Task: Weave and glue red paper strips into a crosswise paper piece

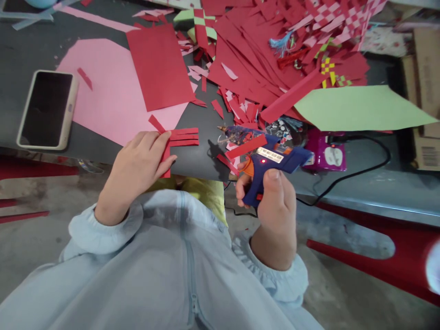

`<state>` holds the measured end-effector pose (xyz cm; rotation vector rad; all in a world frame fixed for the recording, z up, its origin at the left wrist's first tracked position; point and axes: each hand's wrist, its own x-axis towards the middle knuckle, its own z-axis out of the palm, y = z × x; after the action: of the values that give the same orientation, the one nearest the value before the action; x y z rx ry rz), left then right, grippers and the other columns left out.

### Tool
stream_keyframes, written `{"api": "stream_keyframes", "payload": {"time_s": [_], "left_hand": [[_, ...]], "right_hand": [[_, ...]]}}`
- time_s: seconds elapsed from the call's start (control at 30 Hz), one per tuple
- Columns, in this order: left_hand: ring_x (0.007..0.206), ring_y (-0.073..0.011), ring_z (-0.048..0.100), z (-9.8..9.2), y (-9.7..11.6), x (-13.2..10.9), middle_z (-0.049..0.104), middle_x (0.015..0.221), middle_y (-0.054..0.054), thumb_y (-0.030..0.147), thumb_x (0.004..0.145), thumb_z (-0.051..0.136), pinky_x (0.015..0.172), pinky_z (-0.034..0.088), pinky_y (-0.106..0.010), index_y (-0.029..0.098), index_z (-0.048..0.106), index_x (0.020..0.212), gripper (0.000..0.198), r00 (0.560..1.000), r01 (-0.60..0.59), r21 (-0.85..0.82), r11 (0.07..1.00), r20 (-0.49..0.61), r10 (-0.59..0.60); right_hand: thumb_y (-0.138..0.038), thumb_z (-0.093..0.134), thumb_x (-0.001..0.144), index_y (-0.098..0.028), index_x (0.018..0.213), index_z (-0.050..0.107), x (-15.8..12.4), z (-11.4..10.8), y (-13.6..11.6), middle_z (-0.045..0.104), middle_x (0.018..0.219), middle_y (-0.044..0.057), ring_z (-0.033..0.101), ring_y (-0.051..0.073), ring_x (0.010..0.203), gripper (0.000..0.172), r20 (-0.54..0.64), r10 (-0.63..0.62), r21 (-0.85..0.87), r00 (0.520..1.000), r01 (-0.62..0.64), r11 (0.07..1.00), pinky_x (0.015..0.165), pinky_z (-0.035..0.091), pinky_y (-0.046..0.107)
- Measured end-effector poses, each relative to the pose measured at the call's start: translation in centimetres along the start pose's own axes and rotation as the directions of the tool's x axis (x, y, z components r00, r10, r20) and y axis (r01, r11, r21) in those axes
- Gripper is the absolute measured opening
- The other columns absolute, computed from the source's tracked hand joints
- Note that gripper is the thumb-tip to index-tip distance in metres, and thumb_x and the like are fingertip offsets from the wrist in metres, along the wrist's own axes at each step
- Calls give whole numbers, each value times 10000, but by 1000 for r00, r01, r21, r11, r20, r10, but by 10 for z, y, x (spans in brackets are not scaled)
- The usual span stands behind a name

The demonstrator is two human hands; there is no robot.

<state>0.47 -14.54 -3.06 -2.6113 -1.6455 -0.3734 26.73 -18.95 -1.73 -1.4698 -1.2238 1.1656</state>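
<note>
At the table's front edge, my left hand [142, 153] presses down on red paper strips [185, 137], its fingers together over them. Several strips stick out to the right of the fingers, one points up-left and one comes down toward the edge. My right hand [270, 190] is wrapped round the handle of a blue glue gun [275, 153] with an orange trigger and a lit red light. The gun's nozzle points left, a short way right of the strips. A red paper sheet [160, 66] lies on pink paper [106, 91] beyond my left hand.
A phone [46, 110] lies at the left. Red paper scraps [254, 55] are heaped at the back, with a green sheet [357, 107] at the right. A black cable [343, 178] runs from a purple box [330, 153] over the front edge. Red stools [395, 243] stand below.
</note>
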Motion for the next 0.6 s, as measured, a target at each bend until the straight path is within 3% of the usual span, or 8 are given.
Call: {"api": "stream_keyframes", "payload": {"time_s": [0.3,0.6], "left_hand": [[1105,-295,651,6,-5,-6,704,1190,-149,397,1031,457,912,538,-416,164,578,1343,408,998,46,-67,997,-41,-49],[1135,-297,651,9,-5,-8,707,1206,-178,334,1036,429,966,529,-401,78,592,1340,430,996,88,-128,988,-13,-90]], "right_hand": [[-613,405,1011,-206,919,601,6,25,-4,584,540,-55,527,93,412,461,264,70,78,962,-93,993,415,405,217],[-642,407,1003,-219,860,599,15,50,-4,630,569,-37,535,93,428,486,358,114,-18,927,-115,993,448,409,244]]}}
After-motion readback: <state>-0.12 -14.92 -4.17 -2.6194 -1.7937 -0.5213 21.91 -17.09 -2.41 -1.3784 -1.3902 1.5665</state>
